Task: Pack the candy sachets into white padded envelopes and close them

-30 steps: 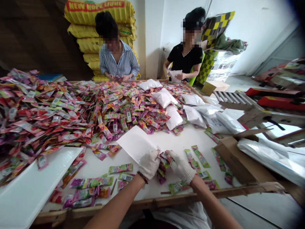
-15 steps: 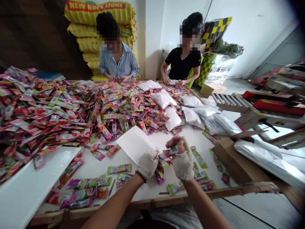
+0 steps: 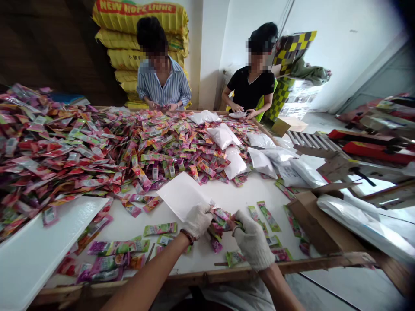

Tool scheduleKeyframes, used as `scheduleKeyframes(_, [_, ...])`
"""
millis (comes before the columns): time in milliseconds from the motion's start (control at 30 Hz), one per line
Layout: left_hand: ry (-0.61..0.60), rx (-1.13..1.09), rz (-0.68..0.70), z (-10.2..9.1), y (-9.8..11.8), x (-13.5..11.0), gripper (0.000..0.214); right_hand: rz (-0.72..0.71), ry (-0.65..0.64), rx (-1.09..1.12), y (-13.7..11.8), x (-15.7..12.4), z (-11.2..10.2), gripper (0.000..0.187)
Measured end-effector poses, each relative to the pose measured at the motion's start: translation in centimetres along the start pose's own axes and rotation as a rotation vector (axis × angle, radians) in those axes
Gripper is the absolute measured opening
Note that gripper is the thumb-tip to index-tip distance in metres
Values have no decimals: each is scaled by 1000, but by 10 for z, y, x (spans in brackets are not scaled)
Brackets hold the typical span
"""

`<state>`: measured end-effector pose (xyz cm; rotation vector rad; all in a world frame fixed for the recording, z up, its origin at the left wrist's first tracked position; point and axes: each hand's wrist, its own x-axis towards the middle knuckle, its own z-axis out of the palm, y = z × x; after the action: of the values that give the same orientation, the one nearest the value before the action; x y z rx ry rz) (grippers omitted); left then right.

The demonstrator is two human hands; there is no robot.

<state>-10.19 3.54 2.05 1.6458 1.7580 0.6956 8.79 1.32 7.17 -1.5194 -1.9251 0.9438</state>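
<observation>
Both my hands wear white knit gloves. My left hand [image 3: 197, 220] is closed on a flat white bag [image 3: 182, 194] and on a bunch of colourful sachets [image 3: 219, 219]. My right hand [image 3: 253, 239] is closed too, its fingers pinched on the same bunch from the right. Loose green and pink sachets [image 3: 268, 216] lie on the white table [image 3: 233, 196] around both hands. A huge heap of sachets [image 3: 97, 147] covers the table beyond them.
Filled white bags [image 3: 223, 134] lie mid-table and to the right. An open cardboard box [image 3: 319, 224] stands at the right edge. A white board [image 3: 42, 246] lies near left. Across the table, two people handle sachets and bags. Yellow sacks [image 3: 136, 30] are stacked behind.
My right hand, raised with a sachet half a second ago, has come back down to the bunch in my left hand. The person in black has lowered a white bag to the table.
</observation>
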Motion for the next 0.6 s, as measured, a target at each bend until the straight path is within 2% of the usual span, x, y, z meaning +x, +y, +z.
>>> scheduleKeyframes(100, [-52, -85, -20, -2, -2, 4, 31, -45, 150, -81, -2, -2, -2, 12])
scheduleKeyframes(167, [-92, -146, -36, -4, 1, 5, 32, -46, 173, -148, -1, 1, 8, 9])
scheduleKeyframes(233, [-88, -144, -26, -7, 8, 5, 33, -24, 163, -199, -1, 8, 26, 8])
scheduleKeyframes(300, [-31, -95, 17, -8, 16, 2, 31, -5, 131, -164, -3, 16, 45, 10])
scheduleKeyframes(400, [33, -99, 52, -7, 23, -2, 29, -29, 14, 67, -4, 18, 59, 24])
scheduleKeyframes(467, [28, -248, 11, -7, 21, -2, 29, -36, -41, 257, 4, 12, 51, 30])
scheduleKeyframes(500, [20, -371, -24, -8, 19, -2, 30, -23, -26, 332, 11, 7, 43, 29])
scheduleKeyframes(600, [28, -757, -183, -21, 18, -1, 29, 120, 151, 407, 38, -3, 16, 23])
